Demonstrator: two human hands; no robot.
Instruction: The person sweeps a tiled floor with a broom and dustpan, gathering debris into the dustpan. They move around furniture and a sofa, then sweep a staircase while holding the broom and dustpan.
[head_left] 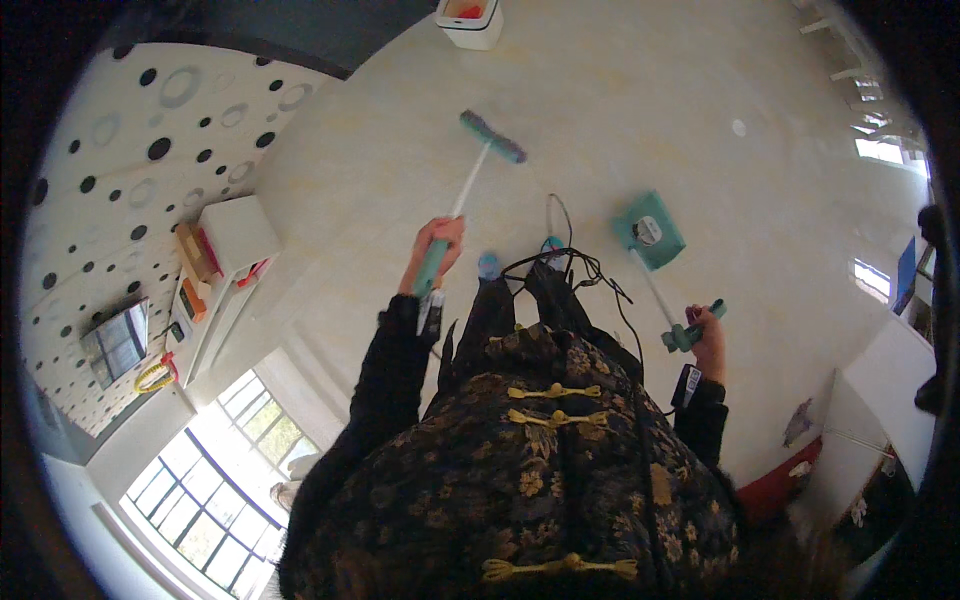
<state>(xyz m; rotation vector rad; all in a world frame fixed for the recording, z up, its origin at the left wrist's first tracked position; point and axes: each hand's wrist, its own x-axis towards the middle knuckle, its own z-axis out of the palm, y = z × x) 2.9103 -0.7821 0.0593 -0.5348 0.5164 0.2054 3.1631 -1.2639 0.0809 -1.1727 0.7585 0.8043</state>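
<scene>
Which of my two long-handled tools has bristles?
The broom, in your left hand: its long, narrow head is bristly, whereas the dustpan in your right hand ends in a teal scoop.

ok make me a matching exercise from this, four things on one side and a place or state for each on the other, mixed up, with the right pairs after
Things:
1. broom
2. dustpan
3. bin
4. patterned wall

Places and states:
A. on the left side of the picture, with dark dots and grey rings on white
B. gripped by its handle in the right hand
C. white, at the top edge of the picture, something red inside
D. gripped by its handle in the left hand

Right pairs: 1-D, 2-B, 3-C, 4-A
</scene>
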